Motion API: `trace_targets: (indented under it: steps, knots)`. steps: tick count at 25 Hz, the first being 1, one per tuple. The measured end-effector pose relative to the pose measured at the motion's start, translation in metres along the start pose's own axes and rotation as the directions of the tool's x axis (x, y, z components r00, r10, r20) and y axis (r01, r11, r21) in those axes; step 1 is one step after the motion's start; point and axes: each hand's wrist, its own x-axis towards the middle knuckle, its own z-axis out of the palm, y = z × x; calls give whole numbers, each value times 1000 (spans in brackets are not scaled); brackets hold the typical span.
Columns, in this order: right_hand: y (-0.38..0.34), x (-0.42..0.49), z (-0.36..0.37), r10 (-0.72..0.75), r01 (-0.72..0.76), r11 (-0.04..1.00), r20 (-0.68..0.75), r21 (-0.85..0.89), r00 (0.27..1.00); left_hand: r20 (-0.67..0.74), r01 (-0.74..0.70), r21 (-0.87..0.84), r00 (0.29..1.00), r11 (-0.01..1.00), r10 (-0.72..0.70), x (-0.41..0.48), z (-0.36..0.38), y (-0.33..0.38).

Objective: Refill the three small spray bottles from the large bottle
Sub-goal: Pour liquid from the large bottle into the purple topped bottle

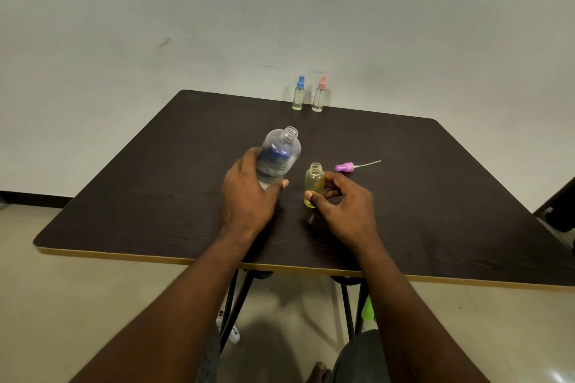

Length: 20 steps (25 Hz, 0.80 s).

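The head view looks down on a dark table [155,183]. At its centre the left hand [249,196] is wrapped around the large bottle [280,155], which has no cap and leans with its mouth toward 1 o'clock. Just beside it, at 3 o'clock of it, the right hand [345,205] pinches the open small bottle [315,183] between thumb and fingers; this bottle stands upright on the table and looks yellowish, with some liquid low inside, though how much cannot be told. Its purple sprayer [345,167] lies on the table at 2 o'clock of it, near but apart, with the thin tube pointing right.

At the far edge, toward 12 o'clock, the blue-top bottle [298,95] and the pink-top bottle [319,96] stand side by side, both closed. Whether they are already filled cannot be told.

Judging from this, the pouring into the open bottle is the step in hand, and its sprayer must then be screwed back. Both forearms reach forward and the wrists are low, close to the table.
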Motion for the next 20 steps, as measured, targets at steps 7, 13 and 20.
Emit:
trace_targets:
  steps: [7, 13, 20]
  knots:
    - [3, 1, 1, 5, -5, 999, 0, -44, 1000, -127, -49, 131, 990, 990, 65, -2, -9, 4]
    - [5, 1, 2, 13, -13, 998, 1, -61, 1000, -116, -80, 206, 988, 975, 105, 3, -8, 7]
    - [10, 2, 2, 43, -45, 997, -35, -54, 998, -97, -180, 335, 970, 925, 224, 13, 0, 4]
